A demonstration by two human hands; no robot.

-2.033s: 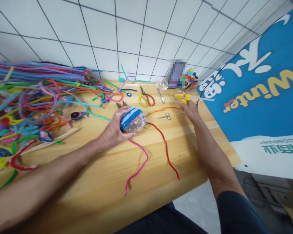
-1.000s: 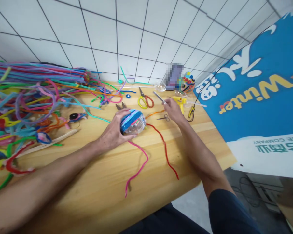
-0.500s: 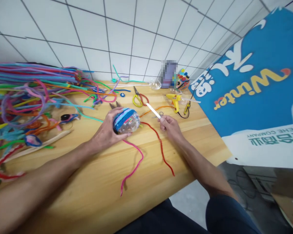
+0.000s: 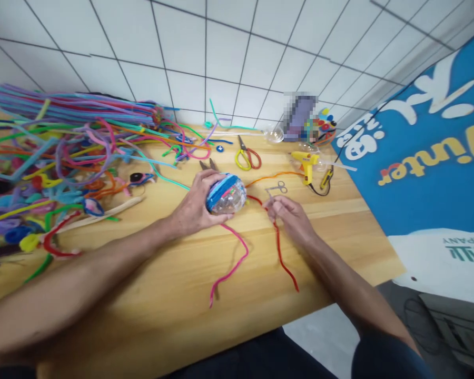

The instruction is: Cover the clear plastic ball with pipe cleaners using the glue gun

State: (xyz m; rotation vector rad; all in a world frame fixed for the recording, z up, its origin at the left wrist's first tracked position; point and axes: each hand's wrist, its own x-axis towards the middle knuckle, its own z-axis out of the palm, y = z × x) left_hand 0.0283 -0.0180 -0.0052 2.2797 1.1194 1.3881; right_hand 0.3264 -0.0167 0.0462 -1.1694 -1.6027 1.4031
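Observation:
My left hand (image 4: pixel 199 208) is wrapped round a clear plastic ball (image 4: pixel 227 195) and holds it just over the table. Blue, light blue and pink pipe cleaners cover the ball's upper left part. To its right, my right hand (image 4: pixel 290 213) pinches a thin pale strip (image 4: pixel 269 196), narrow and blurred from this angle. Small metal scissors (image 4: pixel 278 187) lie just beyond those fingertips. A red pipe cleaner (image 4: pixel 278 245) runs from near the ball under my right fingers, and a pink pipe cleaner (image 4: pixel 245 252) lies in front of the ball.
A tangled heap of pipe cleaners (image 4: pixel 75 158) covers the table's left side. Behind the ball are yellow-and-red scissors (image 4: pixel 248 158) and an orange pipe cleaner (image 4: pixel 276 176). A yellow glue gun (image 4: pixel 308 164), a cutter (image 4: pixel 326 178) and clear ball halves (image 4: pixel 274 134) stand farther back.
The view has swung left. The white strip, which stuck out long from my right fingers, now shows only as a thin short piece. My left hand keeps its hold on the ball.

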